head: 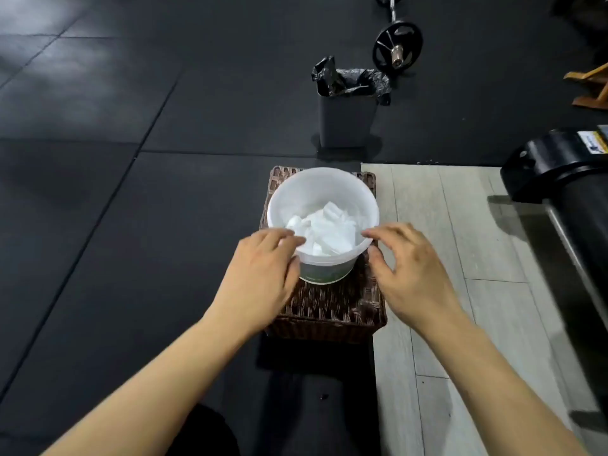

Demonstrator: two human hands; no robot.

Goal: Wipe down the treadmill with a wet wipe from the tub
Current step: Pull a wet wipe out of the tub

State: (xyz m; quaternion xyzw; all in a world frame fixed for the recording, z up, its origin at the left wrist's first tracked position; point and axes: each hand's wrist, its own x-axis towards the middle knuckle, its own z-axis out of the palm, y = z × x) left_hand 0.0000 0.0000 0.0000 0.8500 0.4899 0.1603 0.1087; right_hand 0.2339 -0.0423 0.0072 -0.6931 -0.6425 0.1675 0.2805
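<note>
A white plastic tub (320, 189) stands open on a brown wicker box (332, 307), with crumpled white wet wipes (325, 230) inside. My left hand (260, 281) lies against the tub's near left side, fingers curved over the rim. My right hand (411, 274) hovers at the near right rim, fingers loosely bent, fingertips touching the edge and holding nothing. The black treadmill (566, 192) shows at the right edge.
A grey bin with a black liner (348, 110) stands behind the tub. A barbell with a weight plate (397, 44) lies further back. Pale wood-look flooring (437, 241) runs under the treadmill; black rubber mats (115, 192) cover the rest.
</note>
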